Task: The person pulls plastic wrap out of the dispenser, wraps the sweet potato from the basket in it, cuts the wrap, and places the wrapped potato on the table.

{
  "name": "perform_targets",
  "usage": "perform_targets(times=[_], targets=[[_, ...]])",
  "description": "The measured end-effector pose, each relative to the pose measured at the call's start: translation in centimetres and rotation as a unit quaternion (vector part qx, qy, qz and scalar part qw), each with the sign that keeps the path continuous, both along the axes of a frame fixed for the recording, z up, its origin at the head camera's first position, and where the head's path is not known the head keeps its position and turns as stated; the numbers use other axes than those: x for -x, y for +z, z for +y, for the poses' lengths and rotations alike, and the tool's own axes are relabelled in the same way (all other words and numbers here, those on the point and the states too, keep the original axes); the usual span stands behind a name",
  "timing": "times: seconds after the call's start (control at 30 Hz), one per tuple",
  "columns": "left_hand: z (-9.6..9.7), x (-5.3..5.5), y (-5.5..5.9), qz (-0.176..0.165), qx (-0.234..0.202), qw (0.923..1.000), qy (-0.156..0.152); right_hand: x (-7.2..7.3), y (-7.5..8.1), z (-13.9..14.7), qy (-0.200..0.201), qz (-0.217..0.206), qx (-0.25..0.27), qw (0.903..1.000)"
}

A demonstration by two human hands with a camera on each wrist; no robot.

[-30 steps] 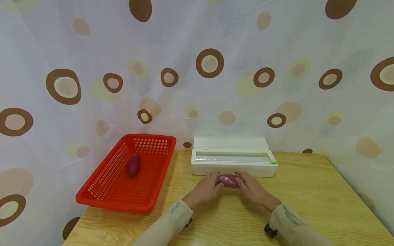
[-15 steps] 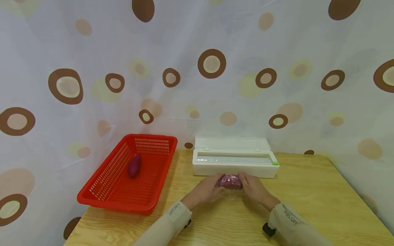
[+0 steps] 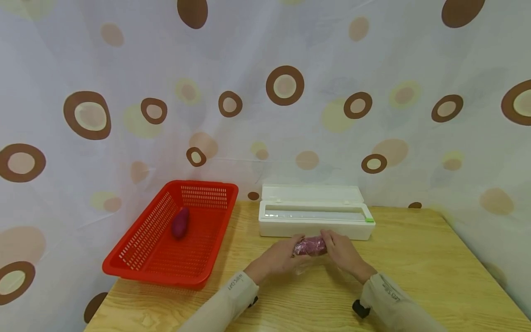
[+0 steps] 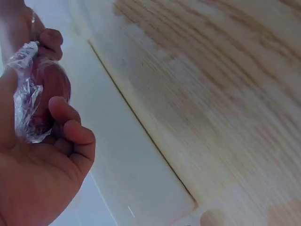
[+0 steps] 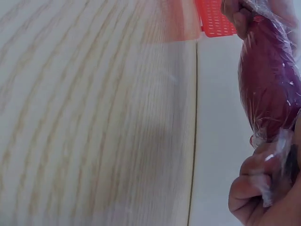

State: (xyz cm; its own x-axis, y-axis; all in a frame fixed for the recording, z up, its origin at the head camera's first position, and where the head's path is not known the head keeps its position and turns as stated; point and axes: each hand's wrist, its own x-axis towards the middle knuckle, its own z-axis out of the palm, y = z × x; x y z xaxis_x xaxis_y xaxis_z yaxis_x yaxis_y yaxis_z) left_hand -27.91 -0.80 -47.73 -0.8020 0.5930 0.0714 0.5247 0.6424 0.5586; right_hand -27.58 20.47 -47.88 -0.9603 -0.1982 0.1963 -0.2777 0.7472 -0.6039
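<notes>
A purple sweet potato (image 3: 310, 246) in clear plastic wrap is held between both hands, just in front of the white box. My left hand (image 3: 281, 256) grips its left end; in the left wrist view its fingers curl round the tuber and the crinkled plastic wrap (image 4: 26, 103). At the other end, my right hand (image 3: 342, 252) pinches the gathered film, and the right wrist view shows its curled fingers (image 5: 254, 188) with a film tail sticking out. Loose film hangs below the sweet potato near the left hand. A second, bare sweet potato (image 3: 180, 223) lies in the red basket.
The red plastic basket (image 3: 174, 279) stands at the left of the wooden table (image 3: 415, 267). Behind the hands is a white plastic-wrap dispenser (image 3: 315, 228), its lid raised and a green slider (image 3: 369, 220) at its right end. A dotted curtain (image 3: 323, 133) hangs along the back.
The wrapped sweet potato has turned and tilted slightly, its right end higher. My right hand has shifted from over it to its right end, and loose film now shows below.
</notes>
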Motion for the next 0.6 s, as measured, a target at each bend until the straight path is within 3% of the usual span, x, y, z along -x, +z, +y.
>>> perform_targets(times=[0.13, 0.3, 0.4, 0.47, 0.6], targets=[[0.03, 0.04, 0.17, 0.007, 0.005, 0.9999, 0.007, 0.09, 0.12, 0.00, -0.019, -0.003, 0.003, 0.9998], [-0.15, 0.23, 0.23, -0.047, -0.034, 0.9976, 0.037, 0.01, -0.04, -0.06, -0.009, -0.025, 0.057, 0.9980], [-0.07, 0.21, 0.16, -0.062, -0.054, 0.9953, 0.051, -0.11, -0.11, -0.27, -0.005, -0.024, 0.074, 0.9970], [0.10, 0.07, 0.12, -0.051, -0.051, 0.9961, 0.050, -0.16, -0.08, -0.46, -0.015, -0.017, 0.062, 0.9978], [0.59, -0.16, -0.05, 0.001, -0.010, 0.9997, 0.024, -0.06, 0.16, -0.73, -0.049, -0.037, 0.037, 0.9974]])
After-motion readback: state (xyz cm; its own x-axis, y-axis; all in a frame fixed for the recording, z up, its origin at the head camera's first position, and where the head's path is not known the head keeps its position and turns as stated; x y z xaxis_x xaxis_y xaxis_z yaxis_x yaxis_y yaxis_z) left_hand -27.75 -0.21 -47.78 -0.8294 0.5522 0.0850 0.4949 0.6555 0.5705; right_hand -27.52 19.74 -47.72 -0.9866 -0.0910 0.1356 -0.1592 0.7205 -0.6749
